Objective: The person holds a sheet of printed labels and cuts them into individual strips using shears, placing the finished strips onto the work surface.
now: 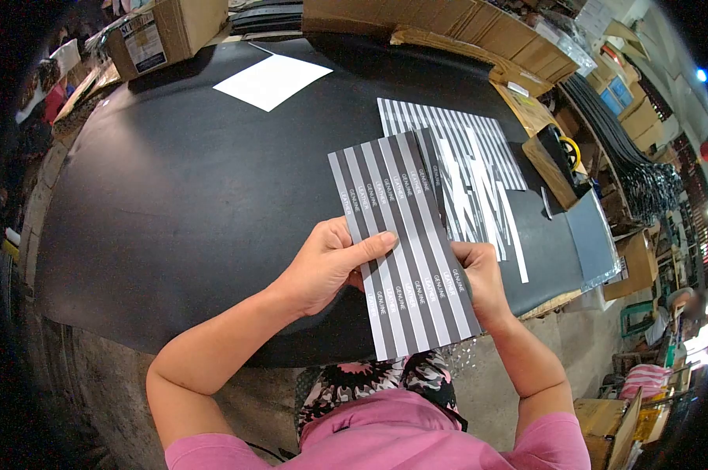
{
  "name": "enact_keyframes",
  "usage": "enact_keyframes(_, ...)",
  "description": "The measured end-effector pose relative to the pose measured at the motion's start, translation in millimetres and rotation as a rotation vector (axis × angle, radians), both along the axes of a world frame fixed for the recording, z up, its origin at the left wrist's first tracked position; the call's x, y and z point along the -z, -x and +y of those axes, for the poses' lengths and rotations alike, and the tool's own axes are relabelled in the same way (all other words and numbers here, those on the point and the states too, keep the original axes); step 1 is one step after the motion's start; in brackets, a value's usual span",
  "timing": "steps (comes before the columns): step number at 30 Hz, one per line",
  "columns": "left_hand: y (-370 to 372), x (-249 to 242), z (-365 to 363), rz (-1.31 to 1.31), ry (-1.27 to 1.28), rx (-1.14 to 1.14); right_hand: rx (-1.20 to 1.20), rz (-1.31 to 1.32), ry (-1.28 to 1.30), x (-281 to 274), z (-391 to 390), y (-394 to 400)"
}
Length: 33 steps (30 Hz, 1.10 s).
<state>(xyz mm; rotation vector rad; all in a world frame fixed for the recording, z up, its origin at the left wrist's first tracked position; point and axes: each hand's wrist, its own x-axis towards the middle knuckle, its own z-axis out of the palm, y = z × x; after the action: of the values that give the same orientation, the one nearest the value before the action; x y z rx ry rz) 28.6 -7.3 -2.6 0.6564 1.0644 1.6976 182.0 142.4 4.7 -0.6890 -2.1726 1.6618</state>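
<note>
A grey-and-white striped sheet (405,258), printed "GENUINE LEATHER", is held up in front of me. My left hand (334,254) grips its left edge, thumb on the front and fingers behind. At the right edge my right hand (479,278) is closed, its fingertips partly hidden behind the sheet. A narrow dark strip (430,168) with the same print stands along the upper right edge, slightly apart at the top. Behind it, a larger striped sheet (448,125) lies on the table, with several cut white strips (479,196) in a loose pile partly over it.
The black-covered table (173,180) spreads out before me. A white sheet (274,81) lies at the back. Cardboard boxes (166,35) stand along the far edge. At right are an open box (554,168) with a yellow roll (572,153) and hanging black strips (628,172).
</note>
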Motion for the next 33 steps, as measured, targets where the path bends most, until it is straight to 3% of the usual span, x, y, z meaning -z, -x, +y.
enact_keyframes(17, 2.4, 5.9, 3.5, 0.015, 0.069, 0.028, 0.015, 0.019, 0.009, 14.8, 10.8, -0.2)
enact_keyframes(21, 22.1, 1.1, 2.3, 0.022, 0.077, -0.169, 0.048, -0.091, 0.459, -26.2, 10.6, -7.0)
enact_keyframes(25, 52.6, 2.0, -1.0, 0.028, 0.065, -0.295, -0.088, 0.232, 0.59, -33.7, 45.3, -27.3)
enact_keyframes(27, 62.2, 7.1, -0.4, -0.014, 0.091, -0.404, -0.09, 0.3, 0.534, -39.7, 64.0, -25.7)
enact_keyframes(29, 70.0, 11.4, 8.5, -0.009, 0.14, -0.565, -0.037, 0.185, 0.247, -57.8, 89.6, -12.9)
enact_keyframes(30, 92.8, 33.9, 2.1, 0.032, 0.136, -0.509, -0.015, 0.127, 0.195, -60.5, 98.4, -5.9)
enact_keyframes(33, 100.0, 31.1, -3.5, 0.026, 0.103, -0.535, 0.0, 0.049, 0.173, -51.6, 128.2, 14.5)
